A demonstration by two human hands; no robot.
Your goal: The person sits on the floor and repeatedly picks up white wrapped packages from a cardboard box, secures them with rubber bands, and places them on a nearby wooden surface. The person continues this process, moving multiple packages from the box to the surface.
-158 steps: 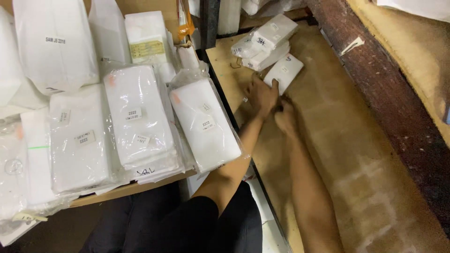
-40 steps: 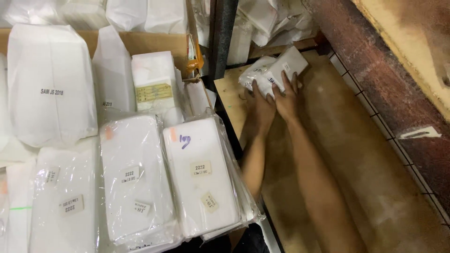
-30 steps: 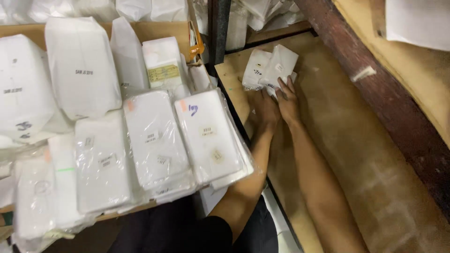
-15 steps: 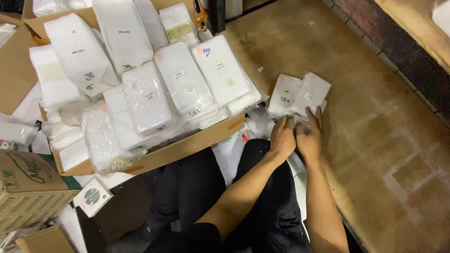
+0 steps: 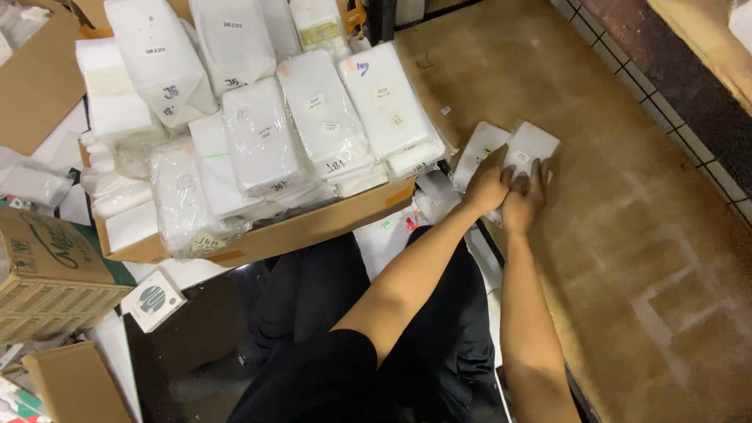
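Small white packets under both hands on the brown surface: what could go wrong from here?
1. The small white packets are fanned, not squared; the left hand and right hand rest on their near ends only, so the far ones may slide apart.
2. They lie close to the near edge of the brown surface; one could slip off onto the lap.
3. The cardboard box of white bags sits close beside the left forearm; a nudge might shift it.

Brown worktop [image 5: 627,258] lies bare from 12 round to 5 o'clock of both hands; free passage there. At 9–10 o'clock, cardboard box [image 5: 313,227] w/ stacked white packets [image 5: 329,117] blocks. Tiled wall edge [image 5: 666,86] shuts off at 1–2 o'clock.
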